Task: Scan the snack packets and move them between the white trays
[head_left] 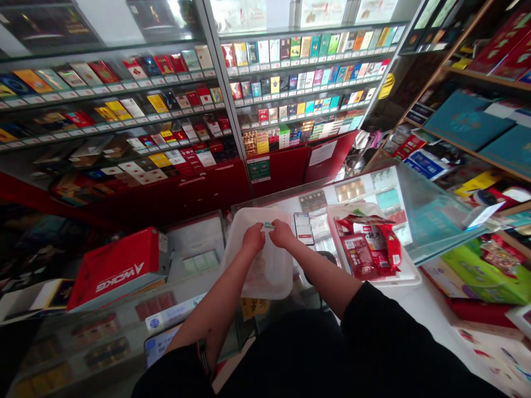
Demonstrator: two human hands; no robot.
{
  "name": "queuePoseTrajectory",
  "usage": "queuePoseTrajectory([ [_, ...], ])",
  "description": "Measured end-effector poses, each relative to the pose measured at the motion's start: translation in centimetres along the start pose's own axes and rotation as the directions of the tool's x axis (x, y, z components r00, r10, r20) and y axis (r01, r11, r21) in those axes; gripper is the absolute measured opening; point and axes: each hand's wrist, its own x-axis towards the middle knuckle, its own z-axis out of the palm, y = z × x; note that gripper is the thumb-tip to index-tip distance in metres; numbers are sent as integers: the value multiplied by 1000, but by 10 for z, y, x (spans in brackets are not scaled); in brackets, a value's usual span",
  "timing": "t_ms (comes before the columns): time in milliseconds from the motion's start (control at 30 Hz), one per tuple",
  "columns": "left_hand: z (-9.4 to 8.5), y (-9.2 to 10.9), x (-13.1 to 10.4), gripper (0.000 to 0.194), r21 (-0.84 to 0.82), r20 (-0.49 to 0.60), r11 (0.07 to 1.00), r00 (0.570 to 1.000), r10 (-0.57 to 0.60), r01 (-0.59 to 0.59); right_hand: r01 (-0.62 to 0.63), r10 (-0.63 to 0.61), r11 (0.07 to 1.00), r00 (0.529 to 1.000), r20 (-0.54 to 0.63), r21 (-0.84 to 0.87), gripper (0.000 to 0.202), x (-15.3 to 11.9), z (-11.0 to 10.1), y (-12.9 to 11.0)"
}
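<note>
Over a translucent white plastic bin [282, 276] on the glass counter, my left hand [253, 239] and my right hand [281, 234] come close together. Between their fingertips is a small green-and-white packet [269, 225], pinched from both sides. It is too small to tell its exact kind. Inside the bin, under my hands, the contents look pale and blurred. Just right of the bin lies a phone [304, 229] with a lit screen. Farther right, a white tray [409, 278] carries red snack packets [360, 257].
A red shoebox-like carton [120, 268] stands left on the counter. Behind the counter rise shelves of cigarette packs [290, 83]. A glass display case [431, 221] and stocked wooden shelves [477, 119] are at the right. A green carton [485, 271] sits low at right.
</note>
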Motion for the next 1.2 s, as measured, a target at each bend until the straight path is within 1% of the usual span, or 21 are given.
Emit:
queuePoseTrajectory([
  [67, 5, -4, 5, 47, 6, 11, 1000, 1000, -3, 3, -53, 53, 999, 998, 19, -1, 38, 6, 8, -3],
  [200, 15, -9, 14, 53, 52, 29, 998, 999, 17, -18, -118, 118, 993, 993, 18, -3, 38, 18, 22, -6],
  [333, 22, -10, 20, 60, 75, 62, 996, 998, 32, -37, -160, 160, 987, 987, -4, 2, 46, 26, 31, -5],
  [400, 25, -9, 22, 60, 72, 77, 997, 996, 36, -41, -167, 167, 986, 986, -10, 9, 47, 29, 34, -3],
  [533, 28, -10, 24, 52, -3, 48, 999, 998, 41, -41, -172, 173, 985, 985, -18, 32, 47, 31, 38, -2],
  [667, 30, -13, 24, 48, -93, 0, 995, 1000, 20, -20, -177, 184, 980, 980, -78, 91, 48, 30, 39, -3],
  [767, 27, -15, 21, 49, -121, -57, 993, 998, 0, -7, -153, 166, 982, 978, -126, 108, 43, 27, 37, -3],
  [833, 23, -15, 18, 46, -136, -103, 991, 994, -20, 5, -131, 147, 985, 977, -151, 112, 38, 25, 35, -3],
  [933, 15, -11, 10, 42, -162, -170, 987, 984, -49, 21, -100, 122, 987, 977, -177, 125, 39, 19, 30, -2],
  [1067, 1, 0, -5, 37, -246, -265, 969, 961, -78, 11, -13, 48, 989, 971, -234, 150, 41, 6, 20, 1],
  [1200, -14, 14, -24, 31, -281, -302, 960, 950, -77, -11, 73, -30, 986, 962, -270, 149, 38, -8, 5, 6],
])
